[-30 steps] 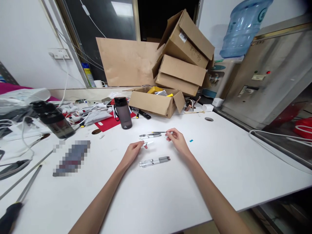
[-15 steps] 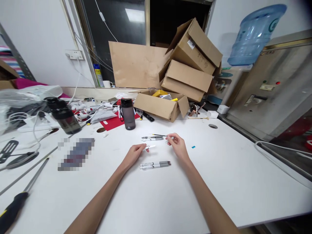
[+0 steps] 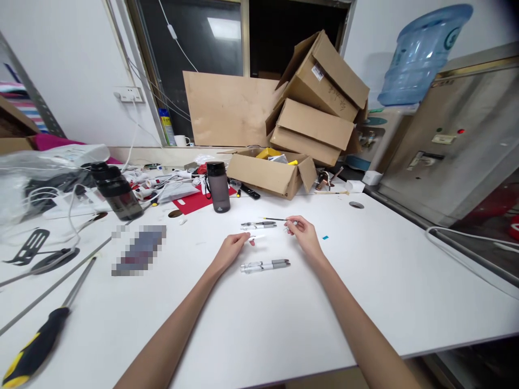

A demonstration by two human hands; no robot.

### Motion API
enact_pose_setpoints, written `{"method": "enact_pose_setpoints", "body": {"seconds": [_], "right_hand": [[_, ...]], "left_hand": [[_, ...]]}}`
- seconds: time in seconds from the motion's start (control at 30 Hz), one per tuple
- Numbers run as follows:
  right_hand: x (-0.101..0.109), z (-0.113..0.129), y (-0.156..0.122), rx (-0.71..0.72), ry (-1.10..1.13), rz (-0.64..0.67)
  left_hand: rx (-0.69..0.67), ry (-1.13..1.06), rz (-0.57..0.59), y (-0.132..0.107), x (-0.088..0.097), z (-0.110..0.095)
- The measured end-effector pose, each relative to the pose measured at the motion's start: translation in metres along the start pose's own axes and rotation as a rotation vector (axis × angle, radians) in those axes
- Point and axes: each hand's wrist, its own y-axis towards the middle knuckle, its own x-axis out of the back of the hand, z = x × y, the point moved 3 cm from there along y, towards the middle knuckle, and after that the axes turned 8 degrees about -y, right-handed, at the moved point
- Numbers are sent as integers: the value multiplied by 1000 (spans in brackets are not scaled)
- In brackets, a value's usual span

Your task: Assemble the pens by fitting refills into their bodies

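On the white table (image 3: 284, 324) my left hand (image 3: 230, 250) pinches a small clear pen part with a red tip (image 3: 254, 238). My right hand (image 3: 303, 235) pinches the end of a thin dark pen refill (image 3: 274, 219) that points left. Between and beyond the hands lies a grey and clear pen (image 3: 258, 224). Another grey and clear pen (image 3: 265, 265) lies just in front of both hands.
A dark bottle (image 3: 218, 186) and an open cardboard box (image 3: 271, 174) stand behind the pens, with more boxes stacked beyond. A larger dark bottle (image 3: 116, 190), cables and a spatula (image 3: 28, 247) crowd the left. A yellow-black screwdriver (image 3: 44, 335) lies front left. A steel cabinet (image 3: 458, 129) stands right.
The view has shifted a little; both hands keep nearly the same pose, each still pinching its pen part over the table.
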Motion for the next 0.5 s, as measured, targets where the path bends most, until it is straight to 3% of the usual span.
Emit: {"method": "enact_pose_setpoints", "body": {"seconds": [0.5], "right_hand": [[1, 6, -1, -1, -38, 18]], "left_hand": [[8, -6, -4, -2, -1, -5]]}}
